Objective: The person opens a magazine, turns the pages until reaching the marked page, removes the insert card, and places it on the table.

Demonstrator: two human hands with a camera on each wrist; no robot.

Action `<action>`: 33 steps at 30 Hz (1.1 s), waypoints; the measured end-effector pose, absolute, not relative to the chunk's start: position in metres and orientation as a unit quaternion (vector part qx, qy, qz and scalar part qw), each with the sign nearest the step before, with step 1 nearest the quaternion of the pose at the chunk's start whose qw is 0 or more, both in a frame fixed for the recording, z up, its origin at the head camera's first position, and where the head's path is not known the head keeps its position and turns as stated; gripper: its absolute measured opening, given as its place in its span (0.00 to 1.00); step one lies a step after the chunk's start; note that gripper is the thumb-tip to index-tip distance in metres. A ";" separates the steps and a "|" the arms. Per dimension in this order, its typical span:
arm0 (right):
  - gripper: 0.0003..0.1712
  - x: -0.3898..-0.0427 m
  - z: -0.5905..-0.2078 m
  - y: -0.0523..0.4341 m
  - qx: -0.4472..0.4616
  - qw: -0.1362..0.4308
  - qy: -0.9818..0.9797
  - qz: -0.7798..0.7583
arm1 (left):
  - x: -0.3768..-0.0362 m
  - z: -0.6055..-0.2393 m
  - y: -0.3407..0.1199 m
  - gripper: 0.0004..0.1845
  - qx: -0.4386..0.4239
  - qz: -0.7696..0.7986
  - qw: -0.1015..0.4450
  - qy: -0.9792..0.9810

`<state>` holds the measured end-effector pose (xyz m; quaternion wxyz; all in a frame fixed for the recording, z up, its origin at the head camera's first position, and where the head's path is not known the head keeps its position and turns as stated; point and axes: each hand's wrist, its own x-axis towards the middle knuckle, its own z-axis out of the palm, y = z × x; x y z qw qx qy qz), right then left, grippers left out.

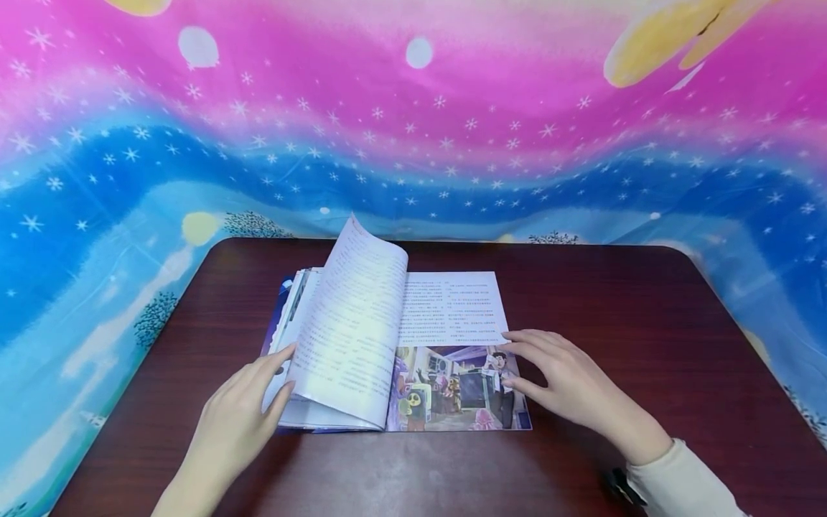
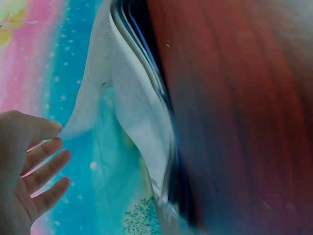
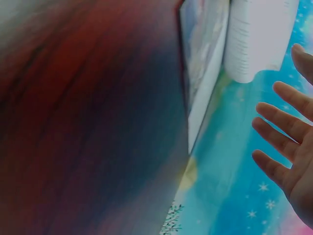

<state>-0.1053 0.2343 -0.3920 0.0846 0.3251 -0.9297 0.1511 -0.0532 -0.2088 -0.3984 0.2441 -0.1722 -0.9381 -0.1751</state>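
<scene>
An open magazine (image 1: pixel 446 309) lies on the table, with text above a coloured cartoon picture (image 1: pixel 455 391) on its right page. One printed page (image 1: pixel 352 330) stands lifted and curved over the left half; it also shows in the left wrist view as a curling white page (image 2: pixel 90 88). The left hand (image 1: pixel 235 409) pinches this page's outer edge between thumb and forefinger, its other fingers (image 2: pixel 46 169) spread apart. At the magazine's right edge, the right hand (image 1: pixel 562 373) has its fingers extended, holding nothing. Whether those fingertips touch the paper cannot be told.
The dark reddish-brown wooden table (image 1: pixel 614 309) has rounded far corners. A pink and blue cloth (image 1: pixel 413 143) with snowflakes hangs behind and beside it. Near the right sleeve (image 1: pixel 685 481) sits a small black object (image 1: pixel 623 488), partly hidden.
</scene>
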 end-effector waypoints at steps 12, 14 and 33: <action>0.27 -0.103 -0.407 0.244 0.351 0.074 -0.924 0.135 | -0.048 -0.407 -0.222 0.35 -0.136 -0.156 0.177 -0.962; 0.27 -0.102 -0.409 0.245 0.348 0.062 -0.926 0.132 | -0.048 -0.408 -0.224 0.36 -0.125 -0.155 0.157 -0.967; 0.39 -0.097 -0.419 0.249 0.331 -0.043 -0.936 0.109 | -0.056 -0.420 -0.252 0.37 -0.096 -0.142 0.001 -0.985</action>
